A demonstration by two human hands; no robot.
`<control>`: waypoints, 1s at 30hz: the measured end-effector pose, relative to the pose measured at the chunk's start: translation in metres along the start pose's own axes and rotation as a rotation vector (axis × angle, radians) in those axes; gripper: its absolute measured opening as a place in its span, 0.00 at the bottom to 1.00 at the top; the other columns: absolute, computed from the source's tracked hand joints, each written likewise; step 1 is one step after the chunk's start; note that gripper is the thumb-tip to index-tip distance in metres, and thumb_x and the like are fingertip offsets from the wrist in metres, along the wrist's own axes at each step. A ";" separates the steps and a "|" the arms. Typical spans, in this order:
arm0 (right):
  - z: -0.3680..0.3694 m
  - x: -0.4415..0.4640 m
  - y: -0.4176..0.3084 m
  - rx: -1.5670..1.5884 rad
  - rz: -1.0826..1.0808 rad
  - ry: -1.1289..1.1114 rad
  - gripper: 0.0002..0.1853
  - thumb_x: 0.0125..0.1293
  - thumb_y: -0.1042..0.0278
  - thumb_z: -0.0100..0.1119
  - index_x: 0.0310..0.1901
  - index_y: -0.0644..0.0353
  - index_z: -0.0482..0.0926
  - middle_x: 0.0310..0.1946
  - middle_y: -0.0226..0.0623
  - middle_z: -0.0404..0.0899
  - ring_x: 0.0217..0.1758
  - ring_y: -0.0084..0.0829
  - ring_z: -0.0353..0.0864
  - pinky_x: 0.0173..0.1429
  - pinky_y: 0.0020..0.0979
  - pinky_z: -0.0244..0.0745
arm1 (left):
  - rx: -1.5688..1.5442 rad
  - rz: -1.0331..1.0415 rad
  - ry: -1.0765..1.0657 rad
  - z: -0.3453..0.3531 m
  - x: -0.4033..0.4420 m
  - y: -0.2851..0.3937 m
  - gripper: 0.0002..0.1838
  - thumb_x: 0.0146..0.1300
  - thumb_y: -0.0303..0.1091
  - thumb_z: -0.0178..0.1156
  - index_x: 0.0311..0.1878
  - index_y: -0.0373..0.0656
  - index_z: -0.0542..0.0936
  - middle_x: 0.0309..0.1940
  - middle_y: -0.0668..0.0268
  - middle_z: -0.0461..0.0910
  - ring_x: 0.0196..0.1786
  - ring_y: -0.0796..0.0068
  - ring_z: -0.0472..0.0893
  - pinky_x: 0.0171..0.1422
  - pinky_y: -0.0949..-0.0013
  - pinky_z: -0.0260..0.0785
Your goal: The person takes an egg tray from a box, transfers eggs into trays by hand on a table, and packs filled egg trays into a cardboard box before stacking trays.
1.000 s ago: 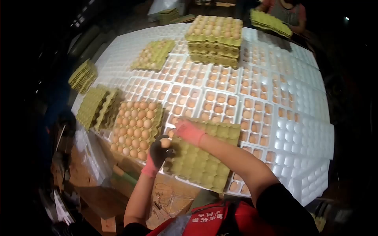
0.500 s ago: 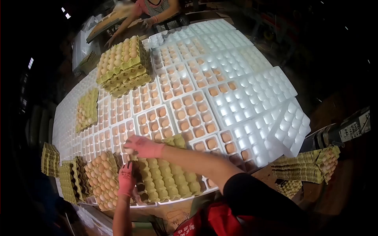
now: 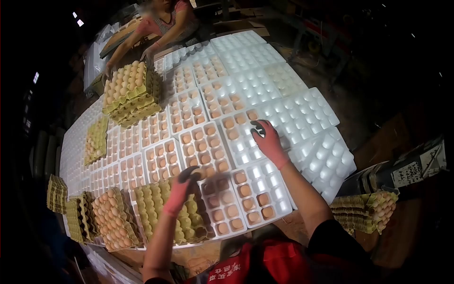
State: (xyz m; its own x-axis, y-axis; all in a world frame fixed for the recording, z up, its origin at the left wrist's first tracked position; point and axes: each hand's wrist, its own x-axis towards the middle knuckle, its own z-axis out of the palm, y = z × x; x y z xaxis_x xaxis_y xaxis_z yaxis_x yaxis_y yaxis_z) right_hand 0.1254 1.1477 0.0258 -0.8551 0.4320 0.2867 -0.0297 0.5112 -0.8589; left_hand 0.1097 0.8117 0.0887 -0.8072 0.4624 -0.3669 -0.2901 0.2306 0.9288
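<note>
My left hand [image 3: 180, 190], in a pink glove with dark fingertips, is above the pulp egg tray [image 3: 156, 201]. Its fingers are bent around an egg [image 3: 200, 173] at the edge of a white foam tray. To the right, my right hand [image 3: 269, 142] is over a partly filled foam tray [image 3: 243, 151]. Its fingers curve apart, with white foam showing between them. Eggs sit singly in the foam cells close by. At the lower left, a pulp tray full of eggs [image 3: 116, 217] lies beside the bare pulp tray.
Across the table, a co-worker's gloved hands [image 3: 147, 56] touch a stack of egg-filled pulp trays [image 3: 135, 90]. White foam trays [image 3: 302, 111] cover the right side. Stacked pulp trays [image 3: 80, 217] stand at left; more, with eggs [image 3: 364, 210], stand beyond the right edge.
My right hand has swung from the left, beside my left hand, to the foam tray at right. My left hand has moved right and up. The co-worker's hands have reached the stack.
</note>
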 end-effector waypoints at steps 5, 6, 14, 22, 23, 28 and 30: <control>-0.104 -0.082 0.021 -0.062 0.068 -0.083 0.18 0.61 0.74 0.64 0.53 0.62 0.79 0.52 0.43 0.78 0.53 0.44 0.81 0.56 0.37 0.77 | 0.918 0.660 0.381 0.125 0.155 -0.063 0.18 0.58 0.34 0.63 0.53 0.43 0.81 0.43 0.53 0.78 0.47 0.51 0.79 0.52 0.53 0.72; -0.122 -0.096 0.024 -0.095 0.070 -0.090 0.18 0.60 0.74 0.65 0.53 0.62 0.79 0.53 0.44 0.78 0.54 0.45 0.81 0.57 0.37 0.77 | 1.011 0.627 0.361 0.131 0.159 -0.061 0.18 0.59 0.34 0.62 0.53 0.44 0.81 0.45 0.52 0.78 0.48 0.49 0.79 0.52 0.52 0.72; -0.236 -0.164 0.064 -0.891 0.214 0.369 0.34 0.58 0.67 0.67 0.68 0.56 0.67 0.69 0.55 0.60 0.73 0.57 0.58 0.74 0.54 0.55 | 1.153 0.568 0.319 0.169 0.133 -0.115 0.36 0.53 0.31 0.65 0.68 0.40 0.68 0.67 0.48 0.63 0.67 0.42 0.63 0.71 0.43 0.55; -0.273 -0.158 0.184 -0.436 0.327 0.485 0.39 0.61 0.83 0.56 0.75 0.63 0.56 0.73 0.54 0.61 0.77 0.48 0.60 0.79 0.41 0.55 | 1.041 0.592 0.360 0.136 0.032 -0.071 0.24 0.60 0.37 0.65 0.60 0.47 0.75 0.61 0.56 0.72 0.63 0.51 0.70 0.66 0.51 0.63; -0.264 -0.139 0.161 -0.377 0.297 0.507 0.39 0.60 0.83 0.55 0.75 0.63 0.57 0.73 0.53 0.61 0.77 0.47 0.60 0.79 0.40 0.54 | 1.063 0.561 0.387 0.122 0.008 -0.070 0.23 0.61 0.37 0.64 0.60 0.48 0.76 0.61 0.58 0.72 0.62 0.52 0.71 0.66 0.52 0.63; -0.133 -0.029 0.068 -0.263 -0.013 0.363 0.40 0.58 0.82 0.55 0.75 0.61 0.59 0.71 0.55 0.63 0.74 0.51 0.64 0.78 0.42 0.57 | 1.000 0.230 0.742 0.040 -0.116 -0.104 0.23 0.59 0.32 0.64 0.59 0.49 0.78 0.59 0.57 0.75 0.62 0.51 0.72 0.67 0.53 0.64; -0.049 0.014 0.044 -0.149 -0.042 0.204 0.40 0.57 0.81 0.56 0.74 0.57 0.61 0.69 0.54 0.64 0.71 0.53 0.66 0.75 0.43 0.61 | 0.874 0.144 0.902 0.013 -0.162 -0.127 0.22 0.57 0.29 0.65 0.57 0.47 0.80 0.57 0.57 0.77 0.61 0.51 0.73 0.67 0.55 0.65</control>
State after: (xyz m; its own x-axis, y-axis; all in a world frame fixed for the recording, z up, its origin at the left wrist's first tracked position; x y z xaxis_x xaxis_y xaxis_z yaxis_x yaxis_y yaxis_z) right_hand 0.1376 1.2127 0.0132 -0.7320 0.5417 0.4132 0.0271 0.6292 -0.7768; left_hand 0.2839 0.7190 0.0291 -0.9658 -0.1368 0.2203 -0.0126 0.8732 0.4871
